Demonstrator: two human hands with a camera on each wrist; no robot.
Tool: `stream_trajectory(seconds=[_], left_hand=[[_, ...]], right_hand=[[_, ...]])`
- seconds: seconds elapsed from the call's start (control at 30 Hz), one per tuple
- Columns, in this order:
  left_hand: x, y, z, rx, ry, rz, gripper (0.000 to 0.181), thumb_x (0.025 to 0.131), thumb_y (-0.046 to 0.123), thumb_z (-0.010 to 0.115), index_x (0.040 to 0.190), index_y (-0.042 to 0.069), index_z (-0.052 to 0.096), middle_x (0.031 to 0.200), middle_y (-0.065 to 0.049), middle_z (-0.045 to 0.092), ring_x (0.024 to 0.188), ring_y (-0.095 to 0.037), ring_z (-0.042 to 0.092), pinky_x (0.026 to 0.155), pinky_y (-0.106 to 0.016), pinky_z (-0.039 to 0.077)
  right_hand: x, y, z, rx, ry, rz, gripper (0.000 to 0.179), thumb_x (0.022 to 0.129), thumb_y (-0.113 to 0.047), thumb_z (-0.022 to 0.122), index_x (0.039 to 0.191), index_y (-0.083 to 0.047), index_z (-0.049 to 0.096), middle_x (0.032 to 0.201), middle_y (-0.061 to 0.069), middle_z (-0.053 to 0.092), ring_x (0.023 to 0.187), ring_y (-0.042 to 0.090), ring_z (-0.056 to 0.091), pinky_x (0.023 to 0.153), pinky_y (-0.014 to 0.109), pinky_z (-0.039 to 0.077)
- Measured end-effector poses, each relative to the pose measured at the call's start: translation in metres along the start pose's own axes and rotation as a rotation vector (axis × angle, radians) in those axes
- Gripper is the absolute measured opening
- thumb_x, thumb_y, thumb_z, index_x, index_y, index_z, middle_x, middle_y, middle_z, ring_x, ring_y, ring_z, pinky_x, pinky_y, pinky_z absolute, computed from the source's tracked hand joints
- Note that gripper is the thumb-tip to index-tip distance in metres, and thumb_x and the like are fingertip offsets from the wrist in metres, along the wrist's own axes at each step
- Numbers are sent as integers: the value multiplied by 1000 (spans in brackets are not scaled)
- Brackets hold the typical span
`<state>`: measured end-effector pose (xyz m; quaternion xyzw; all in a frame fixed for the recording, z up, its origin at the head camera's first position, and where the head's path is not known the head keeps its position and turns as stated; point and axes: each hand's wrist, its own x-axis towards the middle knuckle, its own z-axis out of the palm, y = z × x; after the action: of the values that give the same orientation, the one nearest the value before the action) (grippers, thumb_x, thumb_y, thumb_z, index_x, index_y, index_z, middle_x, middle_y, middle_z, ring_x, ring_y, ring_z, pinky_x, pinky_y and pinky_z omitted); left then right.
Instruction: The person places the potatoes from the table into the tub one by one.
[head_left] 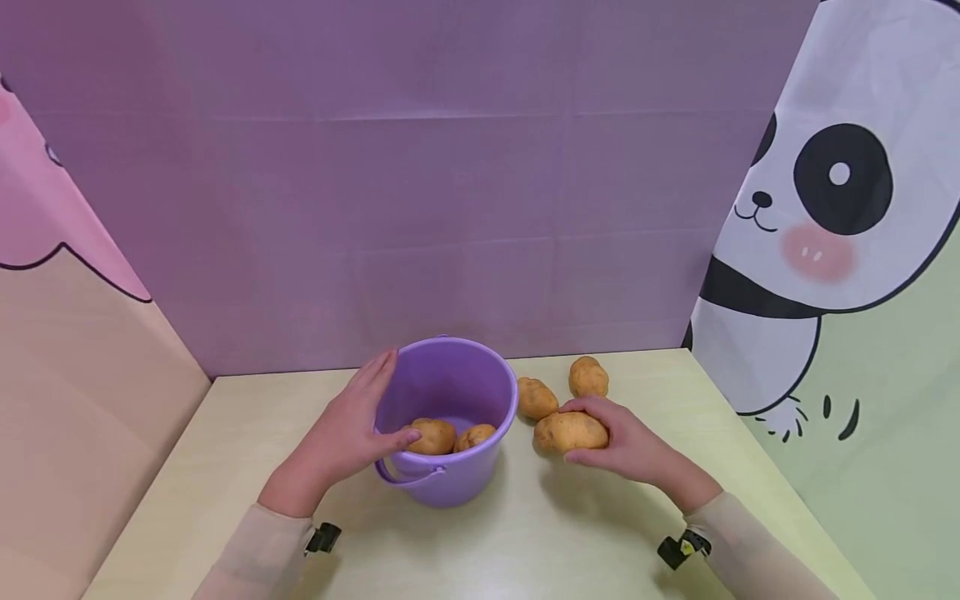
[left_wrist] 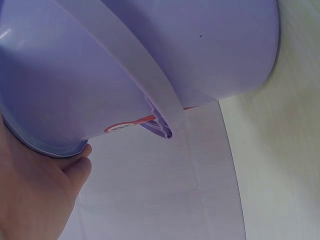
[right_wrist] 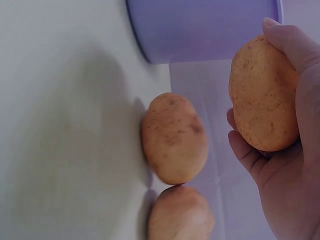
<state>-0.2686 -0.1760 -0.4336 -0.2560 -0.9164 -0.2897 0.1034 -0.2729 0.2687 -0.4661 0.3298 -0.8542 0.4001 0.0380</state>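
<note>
A purple bucket [head_left: 468, 479] stands upright on the table, with two potatoes visible inside, one larger potato [head_left: 433, 437] and one partly hidden behind the rim [head_left: 474, 437]. My left hand [head_left: 341, 437] holds the bucket's left side at the rim, its thumb reaching over the near edge. In the left wrist view, the bucket's wall and handle [left_wrist: 145, 75] fill much of the picture. To the right of the bucket, my right hand [head_left: 626, 442] grips a potato [right_wrist: 265, 95] between thumb and fingers, above the table.
Two more potatoes lie on the table beyond my right hand: one nearer the bucket [head_left: 537, 399] and one farther back [head_left: 588, 377]. A purple backdrop [head_left: 450, 208] rises behind the table [head_left: 517, 542]. Printed side panels, one with a panda [head_left: 840, 267], flank it.
</note>
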Motion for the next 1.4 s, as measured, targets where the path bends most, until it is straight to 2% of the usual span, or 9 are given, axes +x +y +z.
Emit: stream_trajectory(seconds=[0.17,0.4,0.6,0.8,1.1,1.4], left_hand=[[-2,0,-1,7,3,4,116,94,52,84,172,-8,22,180,-24,23,165,-47,23,128,-68,30],[-1,1,1,13,4,1,117,94,52,85,173,-7,21,181,-24,22,166,-47,23,129,-67,30],[2,4,1,-1,-12,-8,120,93,62,81,174,-4,21,182,-20,20,167,-43,20,130,-65,29],[0,4,3,-4,-19,-13,120,94,63,80,174,-4,20,182,-20,19,167,-43,20,130,-66,28],[-4,4,3,-7,-1,-6,120,93,64,80,174,-4,21,182,-21,21,167,-44,21,129,-67,29],[-8,3,5,-2,1,-18,121,93,64,80,174,-4,21,182,-21,21,167,-44,21,129,-66,29]], right_hand=[[12,-10,-4,33,-4,-6,55,88,-20,97,137,-19,70,124,-4,71,106,19,69,91,34,60],[31,-22,-12,12,25,-74,54,89,-18,96,136,-19,70,126,-2,69,110,20,65,88,35,62],[47,-34,-17,4,57,-89,54,91,-16,94,138,-16,69,126,0,69,106,21,68,86,36,63],[65,-48,-16,-20,73,-74,51,93,-23,93,138,-20,69,127,-1,68,105,20,69,84,39,64],[96,-65,-9,-58,64,-122,51,93,-27,94,138,-21,70,127,-4,67,110,19,65,85,39,63],[119,-77,5,-110,43,-156,56,91,-34,95,140,-21,70,126,-5,67,107,16,65,84,39,62]])
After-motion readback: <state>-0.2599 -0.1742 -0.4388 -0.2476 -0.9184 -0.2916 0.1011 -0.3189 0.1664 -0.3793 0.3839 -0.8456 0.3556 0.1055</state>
